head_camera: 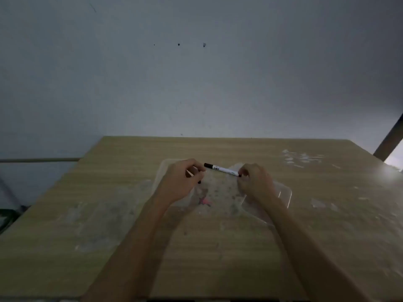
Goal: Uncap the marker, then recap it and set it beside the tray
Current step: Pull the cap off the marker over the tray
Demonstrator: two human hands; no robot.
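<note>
A white marker (222, 170) with a black left end is held level above a clear plastic tray (289, 194) on the wooden table. My right hand (255, 182) pinches the marker's right end. My left hand (184, 182) is curled shut just beside the marker's black end. A small black piece (199, 182) pokes out under its fingers and looks like the marker cap. Most of that piece is hidden in the hand.
The tray holds a small pink object (205, 201) and has a speckled bottom. The wooden table (109, 214) has pale smears, with white flecks (301, 158) at the back right. A grey wall stands right behind the table's far edge.
</note>
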